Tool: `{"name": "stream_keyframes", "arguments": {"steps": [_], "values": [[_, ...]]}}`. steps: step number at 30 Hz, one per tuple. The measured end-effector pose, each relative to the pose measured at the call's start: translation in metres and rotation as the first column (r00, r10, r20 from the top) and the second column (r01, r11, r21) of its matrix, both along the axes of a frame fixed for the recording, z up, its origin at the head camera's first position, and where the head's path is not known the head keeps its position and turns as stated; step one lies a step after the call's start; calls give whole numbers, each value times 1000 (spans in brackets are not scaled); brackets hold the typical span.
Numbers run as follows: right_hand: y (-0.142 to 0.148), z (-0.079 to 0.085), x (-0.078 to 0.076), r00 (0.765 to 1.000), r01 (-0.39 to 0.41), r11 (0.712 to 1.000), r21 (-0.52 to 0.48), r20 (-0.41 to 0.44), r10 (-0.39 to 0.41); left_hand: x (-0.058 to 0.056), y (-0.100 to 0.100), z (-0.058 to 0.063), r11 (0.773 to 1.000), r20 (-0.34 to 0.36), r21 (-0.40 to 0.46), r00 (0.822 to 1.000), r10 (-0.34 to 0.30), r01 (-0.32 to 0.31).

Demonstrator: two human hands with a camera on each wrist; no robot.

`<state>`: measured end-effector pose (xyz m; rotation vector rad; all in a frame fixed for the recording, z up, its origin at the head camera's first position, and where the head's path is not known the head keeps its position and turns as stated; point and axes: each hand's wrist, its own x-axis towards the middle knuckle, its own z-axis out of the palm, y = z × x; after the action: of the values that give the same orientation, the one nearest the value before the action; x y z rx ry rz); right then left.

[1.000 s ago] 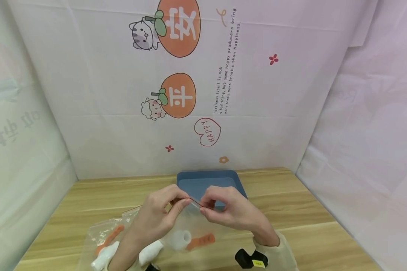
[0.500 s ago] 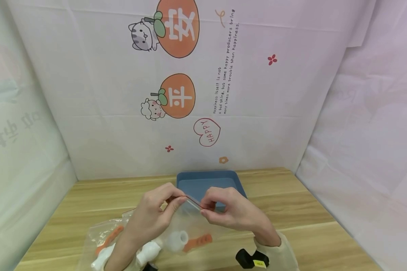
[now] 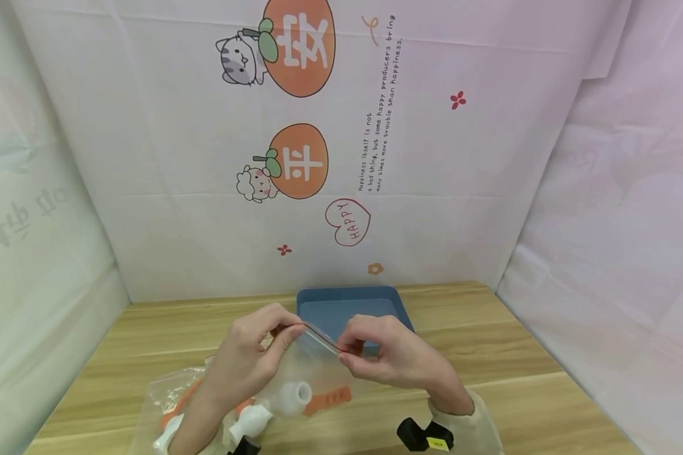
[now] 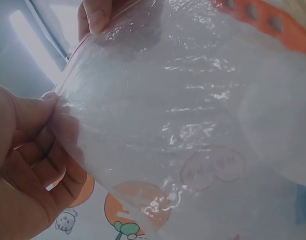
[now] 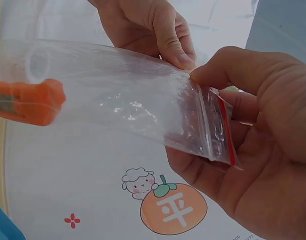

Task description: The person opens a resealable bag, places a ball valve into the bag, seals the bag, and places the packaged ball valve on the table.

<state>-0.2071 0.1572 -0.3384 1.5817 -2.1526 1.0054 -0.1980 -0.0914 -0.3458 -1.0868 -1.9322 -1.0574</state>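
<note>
A clear zip bag (image 4: 138,95) with a red line along its top edge hangs between both hands over the wooden table. My left hand (image 3: 253,354) pinches that edge between thumb and forefinger at its left part. My right hand (image 3: 395,354) pinches it farther right, and in the right wrist view the red strip (image 5: 225,131) sticks out beside its palm. Low in the bag are a white rounded piece (image 3: 287,400) with a ring-shaped opening and an orange strip (image 3: 331,400) with holes. The fingers behind the film show only dimly.
Behind the hands is a blue tray (image 3: 347,294). On the table at left, partly under the left forearm, lies another clear bag (image 3: 159,387) with an orange strip (image 3: 176,407). A white piece (image 3: 252,422) lies by the left wrist. White cloth walls (image 3: 432,189) surround the table.
My left hand has slid leftward along the bag's edge, so more of the red line shows between the hands. The bag's contents have shifted slightly left. My right hand stays nearly still.
</note>
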Motion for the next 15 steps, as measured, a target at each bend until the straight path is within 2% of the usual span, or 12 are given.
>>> {"name": "stream_keyframes", "arguments": {"steps": [6,15], "values": [[1,0,1,1000,4,1000,10,15,-4,2,-4,2,1000,42,1,999,13,-13],[3,1,3,999,15,1000,19,-32,-14,3,-9,4,999,73,-9,997,31,-30]]}}
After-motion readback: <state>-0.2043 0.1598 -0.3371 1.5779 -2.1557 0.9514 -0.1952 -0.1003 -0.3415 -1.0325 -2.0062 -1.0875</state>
